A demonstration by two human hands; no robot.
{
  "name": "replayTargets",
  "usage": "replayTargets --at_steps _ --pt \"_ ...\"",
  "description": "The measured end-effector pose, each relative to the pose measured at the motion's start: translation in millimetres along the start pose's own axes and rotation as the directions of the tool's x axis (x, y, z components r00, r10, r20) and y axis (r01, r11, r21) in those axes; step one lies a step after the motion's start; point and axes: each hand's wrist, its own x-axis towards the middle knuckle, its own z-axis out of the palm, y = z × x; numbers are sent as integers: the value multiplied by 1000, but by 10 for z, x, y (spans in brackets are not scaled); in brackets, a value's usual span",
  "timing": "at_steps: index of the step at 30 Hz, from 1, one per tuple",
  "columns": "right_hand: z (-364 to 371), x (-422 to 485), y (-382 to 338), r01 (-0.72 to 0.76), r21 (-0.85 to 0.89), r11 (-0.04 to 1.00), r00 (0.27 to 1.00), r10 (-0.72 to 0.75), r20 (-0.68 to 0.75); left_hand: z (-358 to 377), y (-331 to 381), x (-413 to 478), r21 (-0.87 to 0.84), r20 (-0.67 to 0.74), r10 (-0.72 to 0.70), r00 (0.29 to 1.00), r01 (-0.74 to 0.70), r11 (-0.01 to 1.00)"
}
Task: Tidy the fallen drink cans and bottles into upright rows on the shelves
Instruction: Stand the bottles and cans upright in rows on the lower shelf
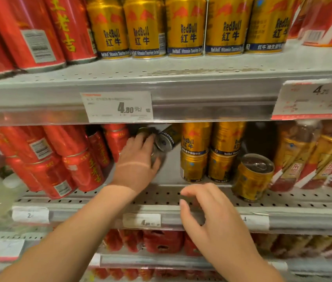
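Observation:
My left hand [138,159] reaches deep into the middle shelf [161,195] and grips a can lying on its side; most of that can is hidden by my fingers. Just right of it a gold can [166,139] lies tipped, its base facing me. Gold Red Bull cans [207,153] stand stacked two high further right. One gold can [252,178] leans tilted at the shelf front. My right hand [207,212] hovers at the shelf edge with loosely curled fingers, holding nothing.
Red cans [69,159] lean stacked on the left of the middle shelf, and bottles [313,157] stand on the right. The top shelf carries upright gold cans [183,27] and red cans [29,31]. Price tags [118,106] hang on the rails. More red cans fill the lower shelf.

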Motion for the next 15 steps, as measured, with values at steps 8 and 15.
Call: replayTargets --at_steps 8,15 --pt "746 615 -341 -64 -71 995 994 57 -96 72 -256 -108 60 81 145 986 -150 987" --pt "828 1260 -392 -159 -197 967 981 133 -143 -197 -578 -411 -152 45 80 996 -73 986"
